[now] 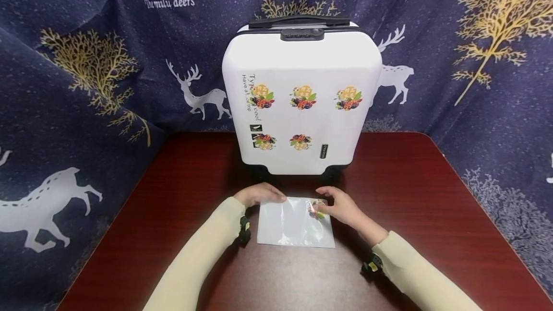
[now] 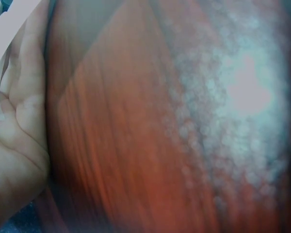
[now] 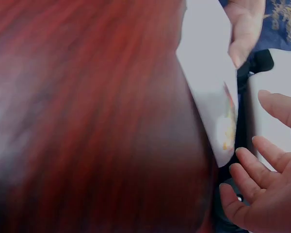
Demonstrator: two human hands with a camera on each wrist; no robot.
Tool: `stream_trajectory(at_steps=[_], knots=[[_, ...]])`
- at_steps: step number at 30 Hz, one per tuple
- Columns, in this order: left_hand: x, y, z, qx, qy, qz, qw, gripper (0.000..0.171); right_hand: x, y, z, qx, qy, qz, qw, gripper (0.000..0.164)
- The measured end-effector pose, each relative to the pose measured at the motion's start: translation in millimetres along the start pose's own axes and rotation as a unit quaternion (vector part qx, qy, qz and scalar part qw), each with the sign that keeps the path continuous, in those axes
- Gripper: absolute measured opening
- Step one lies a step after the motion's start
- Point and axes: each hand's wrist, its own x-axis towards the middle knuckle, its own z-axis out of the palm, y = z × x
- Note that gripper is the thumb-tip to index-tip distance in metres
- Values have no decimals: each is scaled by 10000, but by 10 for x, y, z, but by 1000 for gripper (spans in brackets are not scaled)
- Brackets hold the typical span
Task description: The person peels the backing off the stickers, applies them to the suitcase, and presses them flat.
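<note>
My left hand point(image 1: 259, 194) pinches a white sticker sheet point(image 1: 285, 224) at its far left corner, thumb on top. In the left wrist view the sheet's edge point(image 2: 5, 39) crosses in front of the fingers. One colourful fruit sticker point(image 1: 318, 214) shows at the sheet's far right corner. Beside that corner is my right hand point(image 1: 343, 207), its thumb and fingers spread apart. The right wrist view shows this hand point(image 3: 269, 189) holding nothing, its fingertips close to the sheet point(image 3: 206, 63). Behind both hands stands a white suitcase point(image 1: 302, 56), upright, with several fruit stickers on its front.
The dark red wooden table point(image 1: 410, 196) reaches back under the suitcase. A black handle point(image 1: 298, 21) and a combination lock point(image 1: 302, 34) sit on top of the case. A blue cloth point(image 1: 194, 37) with deer and trees hangs behind and along both sides.
</note>
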Motion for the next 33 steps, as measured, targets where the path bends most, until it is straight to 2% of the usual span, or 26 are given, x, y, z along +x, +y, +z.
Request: stream_trajectory(at_steps=[7,12,18,25,33], knots=[[6,2,-12,-135,-55,-49,9999,36,-8,60,24,-200,-205,-146,9995,54],[-2,7,-7,-181,-37,-48,9998,36,-6,72,14,-180,-276,-46,9994,53],[-9,5,-3,-333,-54,17,9994,35,32,78,-19,90,-388,225,9990,43],[0,6,-18,-374,-111,32,9992,35,103,140,-16,33,-328,239,9992,27],[7,1,-20,-443,-198,23,9988,34,129,167,7,359,-271,396,9982,18]])
